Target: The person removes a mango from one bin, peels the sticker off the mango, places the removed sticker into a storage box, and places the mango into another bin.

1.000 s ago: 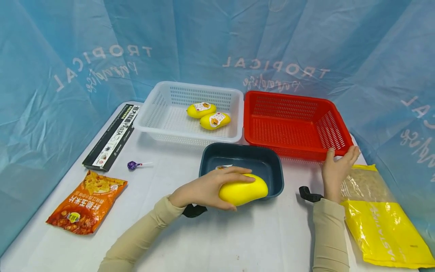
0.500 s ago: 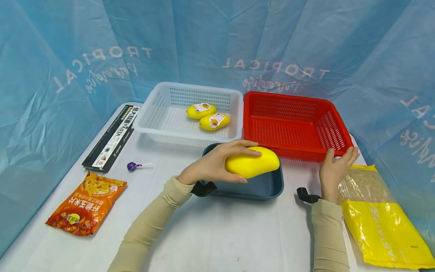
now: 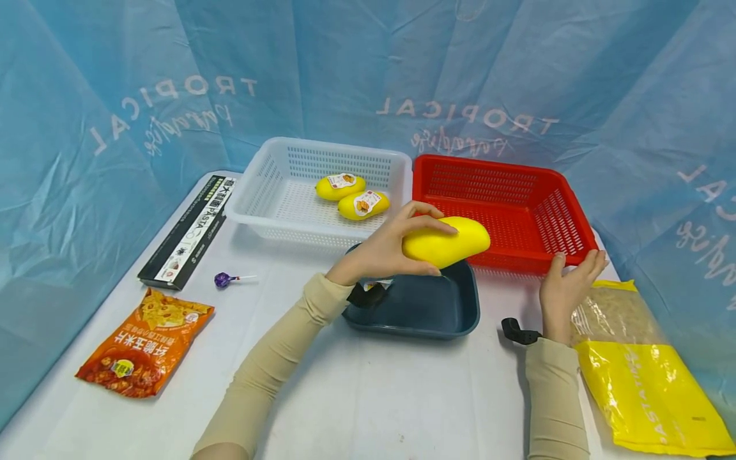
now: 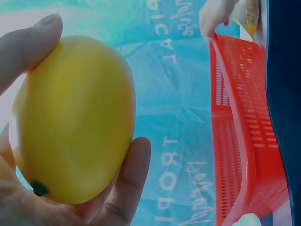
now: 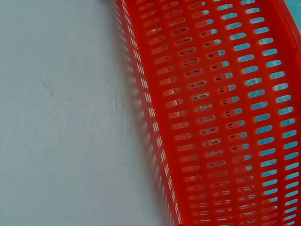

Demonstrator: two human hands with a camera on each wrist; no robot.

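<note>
Clasping a mango (image 3: 451, 243), the left hand (image 3: 384, 251) hovers; the right hand (image 3: 566, 291) grips the red plastic basket (image 3: 508, 220) at the far right corner of the tabletop (image 3: 425, 396), seemingly to steady it.

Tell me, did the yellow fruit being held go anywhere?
Yes. In the head view, the held yellow fruit went up the picture and rightward: it overlapped the near rim of the dark tray before, and now overlaps the red basket.
</note>
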